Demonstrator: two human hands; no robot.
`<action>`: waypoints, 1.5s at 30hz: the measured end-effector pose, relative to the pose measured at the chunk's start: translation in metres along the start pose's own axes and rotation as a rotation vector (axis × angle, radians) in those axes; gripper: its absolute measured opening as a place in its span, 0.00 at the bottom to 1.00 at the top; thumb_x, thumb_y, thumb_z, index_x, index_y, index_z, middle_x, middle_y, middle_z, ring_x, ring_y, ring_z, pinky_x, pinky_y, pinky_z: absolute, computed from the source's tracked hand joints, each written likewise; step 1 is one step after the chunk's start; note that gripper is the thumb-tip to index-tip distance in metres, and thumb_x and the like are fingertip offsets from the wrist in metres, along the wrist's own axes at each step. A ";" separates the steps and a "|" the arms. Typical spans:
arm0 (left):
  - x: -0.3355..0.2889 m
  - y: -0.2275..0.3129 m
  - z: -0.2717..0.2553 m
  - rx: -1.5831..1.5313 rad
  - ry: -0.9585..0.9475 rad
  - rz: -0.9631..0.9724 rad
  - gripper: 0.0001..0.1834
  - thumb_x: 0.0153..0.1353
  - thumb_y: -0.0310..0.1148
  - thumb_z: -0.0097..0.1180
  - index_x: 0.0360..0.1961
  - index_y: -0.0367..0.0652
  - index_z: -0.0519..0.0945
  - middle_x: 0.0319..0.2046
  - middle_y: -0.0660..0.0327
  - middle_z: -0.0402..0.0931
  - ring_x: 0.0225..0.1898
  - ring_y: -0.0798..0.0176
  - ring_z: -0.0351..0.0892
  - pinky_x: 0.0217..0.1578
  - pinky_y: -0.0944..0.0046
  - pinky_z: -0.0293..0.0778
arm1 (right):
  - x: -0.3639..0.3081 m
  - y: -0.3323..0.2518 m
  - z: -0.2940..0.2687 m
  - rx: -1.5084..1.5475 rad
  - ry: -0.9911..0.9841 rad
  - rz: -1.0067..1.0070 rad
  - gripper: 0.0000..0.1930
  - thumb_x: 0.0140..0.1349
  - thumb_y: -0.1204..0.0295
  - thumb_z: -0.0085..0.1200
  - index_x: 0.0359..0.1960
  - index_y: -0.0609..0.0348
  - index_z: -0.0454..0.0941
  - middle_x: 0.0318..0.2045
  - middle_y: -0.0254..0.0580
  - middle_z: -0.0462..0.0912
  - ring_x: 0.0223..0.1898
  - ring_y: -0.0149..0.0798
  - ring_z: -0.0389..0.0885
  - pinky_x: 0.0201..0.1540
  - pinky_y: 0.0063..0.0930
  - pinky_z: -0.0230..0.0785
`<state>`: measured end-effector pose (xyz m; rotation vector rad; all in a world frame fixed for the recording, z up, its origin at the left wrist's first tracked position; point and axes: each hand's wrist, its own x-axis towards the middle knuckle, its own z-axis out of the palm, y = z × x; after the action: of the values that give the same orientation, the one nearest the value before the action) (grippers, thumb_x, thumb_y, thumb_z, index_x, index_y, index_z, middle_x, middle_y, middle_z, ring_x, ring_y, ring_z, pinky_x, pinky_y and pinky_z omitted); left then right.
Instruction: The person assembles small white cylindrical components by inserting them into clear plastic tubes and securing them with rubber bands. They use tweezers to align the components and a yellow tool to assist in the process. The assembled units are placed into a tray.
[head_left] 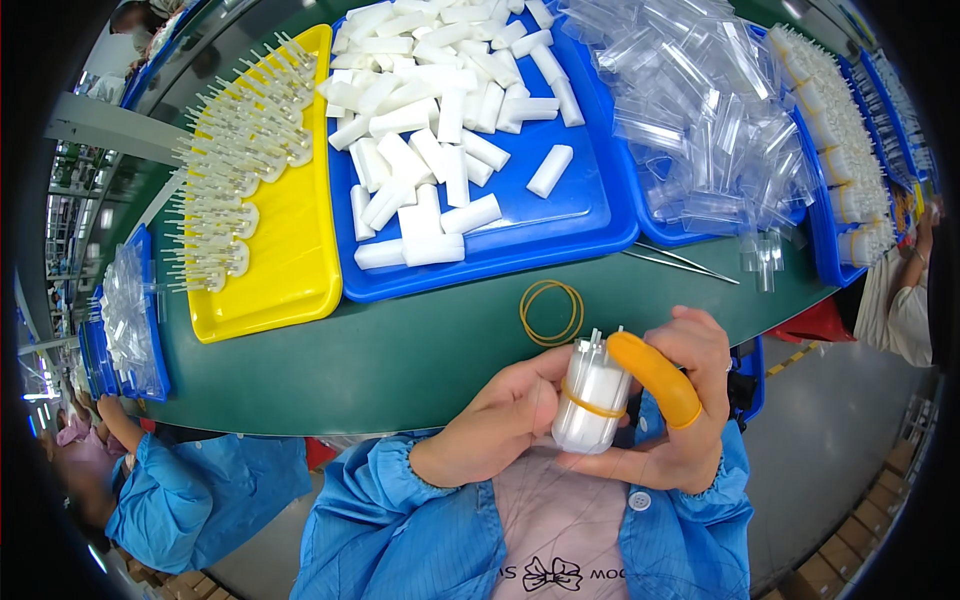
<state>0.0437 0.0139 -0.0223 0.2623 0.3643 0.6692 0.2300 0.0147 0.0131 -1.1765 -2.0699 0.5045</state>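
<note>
Close to my chest, both hands are closed around a bundle (592,395) of clear plastic sleeves with white pieces inside. A yellowish rubber band runs around its middle, and thin pale pins stick out of its top. My left hand (500,415) grips it from the left side. On the other side, my right hand (690,400) holds it, the index finger in an orange finger cot (655,380) bent over the top edge and the thumb near the bottom. Loose rubber bands (578,316) lie on the green table (430,350) just beyond the bundle.
A blue tray (500,268) of white foam-like blocks (400,160) stands ahead. To its left, a yellow tray (290,270) holds pronged white parts (240,150). Clear sleeves (700,110) fill another tray at right, with tweezers (685,262) before it. A co-worker's blue sleeve (170,490) shows at left.
</note>
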 end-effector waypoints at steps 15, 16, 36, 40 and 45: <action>0.000 -0.001 -0.002 0.045 0.011 0.013 0.33 0.65 0.46 0.50 0.64 0.39 0.56 0.54 0.58 0.68 0.56 0.64 0.69 0.55 0.64 0.67 | 0.001 0.002 0.010 -0.002 0.039 0.024 0.35 0.34 0.48 0.70 0.43 0.57 0.79 0.40 0.37 0.72 0.42 0.43 0.72 0.54 0.47 0.58; 0.000 0.004 -0.001 0.012 -0.006 -0.040 0.33 0.65 0.46 0.50 0.64 0.39 0.56 0.54 0.58 0.68 0.56 0.64 0.68 0.55 0.64 0.67 | 0.002 0.003 0.010 -0.005 0.027 0.025 0.35 0.34 0.48 0.70 0.43 0.57 0.79 0.40 0.37 0.72 0.42 0.43 0.72 0.54 0.47 0.58; -0.001 0.003 0.002 0.151 0.151 0.063 0.37 0.62 0.51 0.49 0.64 0.38 0.55 0.50 0.52 0.70 0.48 0.60 0.74 0.49 0.61 0.71 | 0.000 0.011 0.008 0.581 -0.006 0.205 0.41 0.38 0.55 0.71 0.56 0.60 0.70 0.48 0.44 0.71 0.51 0.44 0.70 0.56 0.38 0.60; -0.004 -0.001 -0.002 0.116 -0.023 0.082 0.33 0.60 0.40 0.57 0.61 0.38 0.57 0.55 0.55 0.67 0.55 0.60 0.70 0.53 0.63 0.67 | 0.001 0.023 -0.008 0.752 -0.125 0.286 0.38 0.44 0.63 0.68 0.58 0.62 0.67 0.53 0.47 0.68 0.55 0.47 0.68 0.59 0.35 0.58; 0.004 -0.014 0.010 0.373 0.086 0.186 0.42 0.53 0.50 0.63 0.59 0.37 0.58 0.52 0.54 0.69 0.53 0.60 0.70 0.52 0.63 0.66 | -0.010 0.020 -0.023 0.657 -0.084 0.225 0.30 0.43 0.66 0.69 0.50 0.63 0.74 0.50 0.43 0.70 0.53 0.38 0.68 0.54 0.32 0.61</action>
<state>0.0581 0.0049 -0.0192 0.6298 0.5523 0.7952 0.2618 0.0164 0.0122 -0.9897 -1.6338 1.2452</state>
